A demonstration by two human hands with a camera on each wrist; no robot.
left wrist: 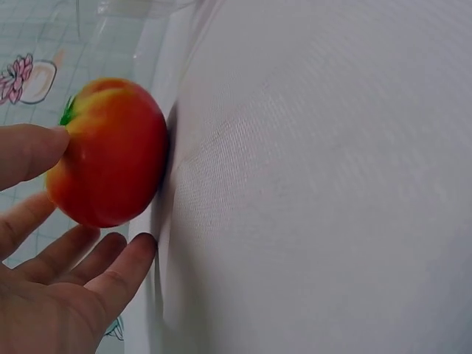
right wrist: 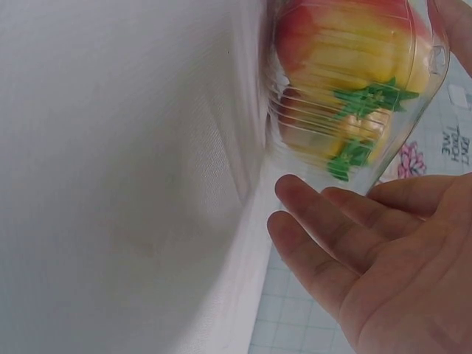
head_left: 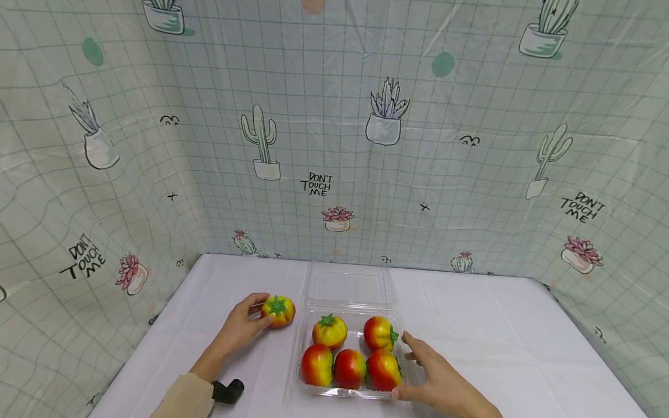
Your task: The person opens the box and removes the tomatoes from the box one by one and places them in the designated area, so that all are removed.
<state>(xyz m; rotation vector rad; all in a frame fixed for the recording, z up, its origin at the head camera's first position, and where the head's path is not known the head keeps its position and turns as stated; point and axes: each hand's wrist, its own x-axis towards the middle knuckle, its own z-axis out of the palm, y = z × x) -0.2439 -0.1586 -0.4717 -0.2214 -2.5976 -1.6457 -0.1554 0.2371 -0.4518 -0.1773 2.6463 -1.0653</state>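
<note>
A red-and-yellow toy tomato [head_left: 279, 312] with a green star-shaped leaf top sits on the table left of a clear plastic clamshell box [head_left: 342, 393]. My left hand [head_left: 245, 320] pinches it between thumb and index finger, the other fingers spread beside it in the left wrist view. The box stands with its lid [head_left: 349, 285] laid back and holds several similar toy tomatoes [head_left: 350, 369]. At the box's right side is my right hand [head_left: 438, 371], thumb at the near corner and relaxed fingers along the wall. Through the ribbed wall, leaf tops [right wrist: 376, 96] show in the right wrist view.
A white cloth [head_left: 486, 325] covers the table. Behind and at both sides hangs a gridded curtain [head_left: 334, 145] printed with cacti. A black object [head_left: 228, 392] lies by the left sleeve [head_left: 185, 397].
</note>
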